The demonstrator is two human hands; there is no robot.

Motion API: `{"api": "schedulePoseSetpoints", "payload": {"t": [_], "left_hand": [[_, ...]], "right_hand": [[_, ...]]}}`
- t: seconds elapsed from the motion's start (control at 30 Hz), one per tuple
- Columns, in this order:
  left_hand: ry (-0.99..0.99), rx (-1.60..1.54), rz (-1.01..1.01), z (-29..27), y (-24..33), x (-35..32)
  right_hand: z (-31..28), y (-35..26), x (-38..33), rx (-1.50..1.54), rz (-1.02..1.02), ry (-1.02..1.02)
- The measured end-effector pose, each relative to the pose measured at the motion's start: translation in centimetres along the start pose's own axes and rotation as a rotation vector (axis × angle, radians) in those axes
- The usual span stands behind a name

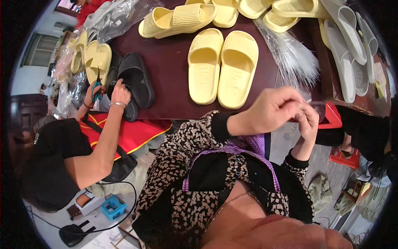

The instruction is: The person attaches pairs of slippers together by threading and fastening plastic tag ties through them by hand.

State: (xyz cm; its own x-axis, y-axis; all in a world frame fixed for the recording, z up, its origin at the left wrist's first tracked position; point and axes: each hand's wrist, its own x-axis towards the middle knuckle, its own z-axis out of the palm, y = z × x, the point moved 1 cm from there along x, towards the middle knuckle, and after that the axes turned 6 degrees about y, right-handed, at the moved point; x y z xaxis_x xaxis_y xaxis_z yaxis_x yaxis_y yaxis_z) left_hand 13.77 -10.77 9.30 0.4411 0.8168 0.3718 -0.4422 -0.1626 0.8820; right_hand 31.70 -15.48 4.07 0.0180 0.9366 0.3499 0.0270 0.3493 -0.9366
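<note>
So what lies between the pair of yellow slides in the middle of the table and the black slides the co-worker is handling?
In the head view, only bare dark table top lies between the yellow pair and the black slides; nothing rests on that stretch.

Dark maroon table point(170, 70) runs across the top, up and left of where the fingers meet. Window with louvred slats point(41, 50) far left, pale wall point(29, 79) under it, dark wooden cabinet point(25, 110) below that. Light grey floor point(49, 226) low left. Red plastic stool point(346, 157) down to the right. Even daylight.
</note>
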Motion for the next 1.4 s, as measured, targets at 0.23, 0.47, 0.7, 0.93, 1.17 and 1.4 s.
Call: {"api": "schedulePoseSetpoints", "payload": {"t": [0.23, 0.47, 0.7, 0.93, 1.17, 1.4], "left_hand": [[0.368, -0.343, -0.305, -6.1, 2.4, -1.2], [0.507, -0.469, -0.326, -10.7, 3.6, -4.7], [0.476, -0.458, -0.416, -10.4, 3.7, -5.2], [0.313, -0.261, -0.653, -7.6, 4.2, -4.9], [0.151, 0.014, -0.637, -7.7, 5.0, -5.3], [0.086, 0.664, -0.025, -7.0, 10.5, -5.9]], "right_hand": [[0.7, -2.6, 0.9, -0.2, -0.018, -0.235], [3.8, -4.8, 3.0, -0.199, -0.155, -0.546], [7.4, -7.0, 6.0, -0.408, -0.377, -0.304], [10.1, -7.4, 7.4, -0.689, -0.584, -0.419], [7.9, -7.6, 7.8, -0.669, -0.58, -0.337], [2.5, -10.4, 7.7, -0.522, -0.303, 0.177]]}}
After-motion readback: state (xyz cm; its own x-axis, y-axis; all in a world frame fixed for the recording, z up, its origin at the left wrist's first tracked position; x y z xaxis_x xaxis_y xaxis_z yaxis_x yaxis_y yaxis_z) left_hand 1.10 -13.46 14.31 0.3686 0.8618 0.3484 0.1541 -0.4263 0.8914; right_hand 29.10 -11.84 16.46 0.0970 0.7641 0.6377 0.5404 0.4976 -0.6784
